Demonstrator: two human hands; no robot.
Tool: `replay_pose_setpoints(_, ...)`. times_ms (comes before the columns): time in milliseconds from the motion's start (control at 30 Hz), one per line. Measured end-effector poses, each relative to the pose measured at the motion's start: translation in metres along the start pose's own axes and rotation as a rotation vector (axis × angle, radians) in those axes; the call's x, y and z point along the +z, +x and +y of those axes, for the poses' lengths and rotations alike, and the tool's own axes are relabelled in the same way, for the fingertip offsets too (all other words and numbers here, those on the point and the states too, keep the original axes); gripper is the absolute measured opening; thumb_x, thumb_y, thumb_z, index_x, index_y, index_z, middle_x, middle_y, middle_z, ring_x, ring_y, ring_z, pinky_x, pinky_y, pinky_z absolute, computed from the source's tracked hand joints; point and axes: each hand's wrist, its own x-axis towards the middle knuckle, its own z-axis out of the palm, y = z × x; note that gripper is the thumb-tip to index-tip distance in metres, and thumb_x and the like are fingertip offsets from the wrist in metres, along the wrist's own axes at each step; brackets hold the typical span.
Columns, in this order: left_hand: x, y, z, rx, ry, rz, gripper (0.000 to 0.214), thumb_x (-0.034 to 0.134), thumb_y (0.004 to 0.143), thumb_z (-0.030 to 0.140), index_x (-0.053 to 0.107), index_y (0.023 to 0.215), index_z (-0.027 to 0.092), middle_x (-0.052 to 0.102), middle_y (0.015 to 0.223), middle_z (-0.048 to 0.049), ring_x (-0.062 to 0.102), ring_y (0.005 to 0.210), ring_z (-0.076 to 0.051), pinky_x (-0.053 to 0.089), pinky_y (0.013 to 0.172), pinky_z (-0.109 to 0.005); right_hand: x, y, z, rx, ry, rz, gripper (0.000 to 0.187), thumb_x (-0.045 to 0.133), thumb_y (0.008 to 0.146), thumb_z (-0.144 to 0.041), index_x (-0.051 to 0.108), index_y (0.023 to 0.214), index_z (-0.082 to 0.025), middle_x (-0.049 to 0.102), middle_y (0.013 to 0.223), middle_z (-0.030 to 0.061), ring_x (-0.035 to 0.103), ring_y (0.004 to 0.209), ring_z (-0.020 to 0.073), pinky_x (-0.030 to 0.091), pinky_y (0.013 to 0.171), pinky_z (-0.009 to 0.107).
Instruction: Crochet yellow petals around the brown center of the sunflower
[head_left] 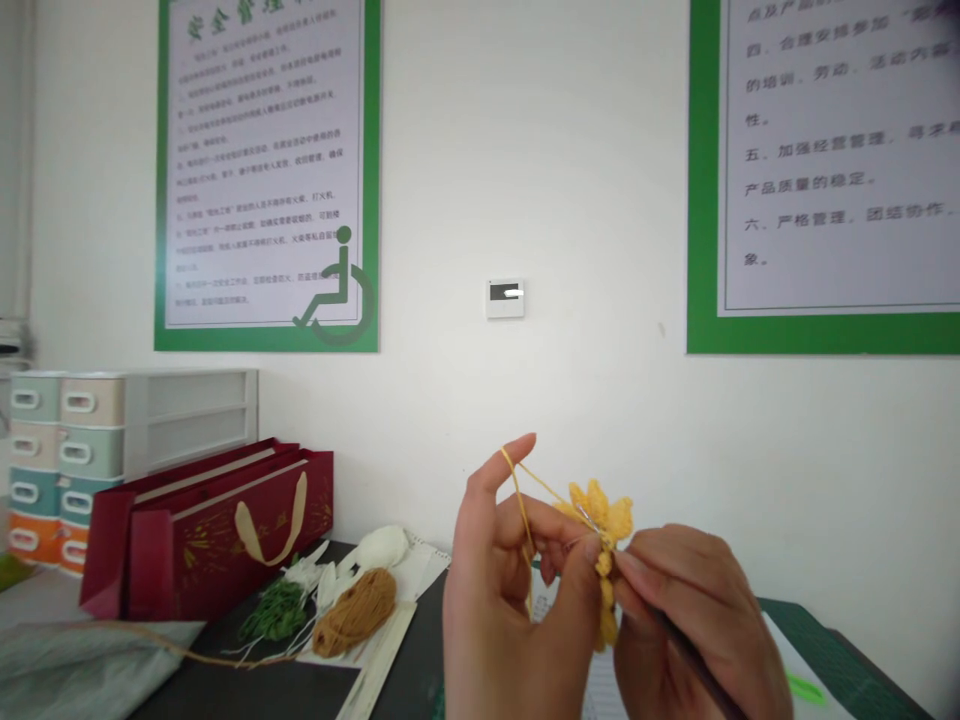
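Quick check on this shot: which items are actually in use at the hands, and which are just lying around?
In use:
yellow crocheted flower, pinched by left hand
yellow yarn, looped over left index finger
crochet hook, held by right hand

Lying about:
tan yarn ball
green crocheted leaves
dark red gift bag
plastic drawer unit

A white wall (577, 180) is hung with two green-framed posters of printed Chinese text, the left poster (262, 170) overlapped at its lower right by a green wheelchair symbol (339, 288) and the right poster (832, 150) cut off by the view's edge. A small white control panel (504, 298) is mounted between them. A stack of pastel plastic drawers (64, 465) is placed against the wall at far left.
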Motion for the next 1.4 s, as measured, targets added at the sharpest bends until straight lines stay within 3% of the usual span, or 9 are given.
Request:
replay_pose_setpoints(133, 0.002, -0.004, -0.002, 0.07, 0.127, 0.036, 0.057, 0.079, 0.084, 0.019, 0.061, 0.137, 0.033, 0.067, 0.073, 0.0022, 0.059, 0.071, -0.018, 0.049, 0.073, -0.03, -0.012, 0.006, -0.004, 0.118, 0.109, -0.038, 0.008, 0.063, 0.096, -0.019, 0.07, 0.097, -0.022, 0.069, 0.072, 0.0034, 0.067, 0.063, 0.0161, 0.055, 0.053, 0.027)
replay_pose_setpoints(200, 0.001, -0.002, 0.002, 0.03, 0.065, 0.009, 0.054, 0.08, 0.083, 0.018, 0.064, 0.133, 0.031, 0.066, 0.072, 0.0023, 0.059, 0.07, -0.017, 0.049, 0.069, -0.028, -0.018, 0.008, -0.006, 0.234, 0.254, -0.162, 0.009, 0.059, 0.098, -0.019, 0.067, 0.102, -0.02, 0.068, 0.071, 0.003, 0.068, 0.064, 0.0166, 0.056, 0.052, 0.026)
replay_pose_setpoints(333, -0.001, 0.004, 0.009, -0.072, -0.112, -0.073, 0.053, 0.081, 0.08, 0.012, 0.063, 0.128, 0.025, 0.068, 0.071, 0.0024, 0.057, 0.063, -0.013, 0.044, 0.058, -0.023, -0.018, 0.009, -0.008, 0.659, 0.392, -0.053, 0.012, 0.054, 0.103, -0.023, 0.065, 0.099, -0.021, 0.067, 0.07, 0.0016, 0.065, 0.06, 0.0143, 0.055, 0.054, 0.025)
replay_pose_setpoints(500, -0.004, 0.008, 0.004, -0.111, -0.211, -0.115, 0.05, 0.083, 0.079, 0.01, 0.064, 0.124, 0.022, 0.07, 0.074, 0.0013, 0.057, 0.064, -0.011, 0.045, 0.062, -0.023, -0.007, 0.008, -0.004, 0.966, 0.769, -0.051, 0.021, 0.06, 0.101, -0.032, 0.067, 0.084, -0.022, 0.06, 0.062, -0.001, 0.057, 0.053, 0.0123, 0.049, 0.05, 0.023)
replay_pose_setpoints(633, -0.006, 0.009, -0.002, -0.109, -0.235, -0.131, 0.043, 0.082, 0.08, 0.011, 0.068, 0.12, 0.02, 0.07, 0.077, -0.0003, 0.059, 0.064, -0.011, 0.047, 0.063, -0.024, -0.005, 0.006, -0.007, 1.281, 0.95, -0.054, 0.024, 0.07, 0.095, -0.039, 0.062, 0.079, -0.023, 0.061, 0.073, -0.0021, 0.056, 0.064, 0.0111, 0.05, 0.059, 0.023)
replay_pose_setpoints(767, -0.005, 0.008, -0.001, -0.107, -0.269, -0.154, 0.041, 0.083, 0.08, 0.011, 0.072, 0.118, 0.02, 0.069, 0.076, 0.0, 0.061, 0.067, -0.011, 0.046, 0.062, -0.021, -0.003, 0.004, -0.015, 1.25, 1.0, -0.011, 0.021, 0.071, 0.095, -0.039, 0.064, 0.081, -0.025, 0.058, 0.074, -0.0036, 0.055, 0.067, 0.0109, 0.051, 0.066, 0.026)
replay_pose_setpoints(967, -0.004, 0.008, 0.001, -0.109, -0.323, -0.138, 0.044, 0.085, 0.079, 0.01, 0.074, 0.12, 0.021, 0.07, 0.077, 0.0005, 0.062, 0.068, -0.01, 0.048, 0.065, -0.019, -0.001, 0.0, -0.017, 1.173, 0.973, 0.044, 0.017, 0.072, 0.093, -0.041, 0.064, 0.085, -0.028, 0.059, 0.074, -0.0037, 0.06, 0.066, 0.0127, 0.053, 0.066, 0.029)
replay_pose_setpoints(1167, -0.004, 0.008, -0.001, -0.116, -0.304, -0.116, 0.048, 0.085, 0.078, 0.01, 0.073, 0.122, 0.021, 0.071, 0.075, 0.0002, 0.062, 0.066, -0.011, 0.05, 0.065, -0.021, -0.004, 0.0, -0.011, 1.142, 0.902, 0.002, 0.019, 0.064, 0.099, -0.039, 0.066, 0.085, -0.026, 0.059, 0.074, -0.0019, 0.06, 0.066, 0.0123, 0.052, 0.063, 0.026)
replay_pose_setpoints(1400, 0.001, 0.006, 0.002, -0.08, -0.287, -0.052, 0.05, 0.085, 0.077, 0.009, 0.07, 0.123, 0.021, 0.07, 0.073, 0.0018, 0.063, 0.061, -0.01, 0.051, 0.059, -0.019, -0.015, 0.009, -0.012, 0.797, 0.65, -0.065, 0.015, 0.054, 0.104, -0.029, 0.067, 0.098, -0.025, 0.071, 0.081, 0.0027, 0.067, 0.076, 0.0129, 0.057, 0.07, 0.024)
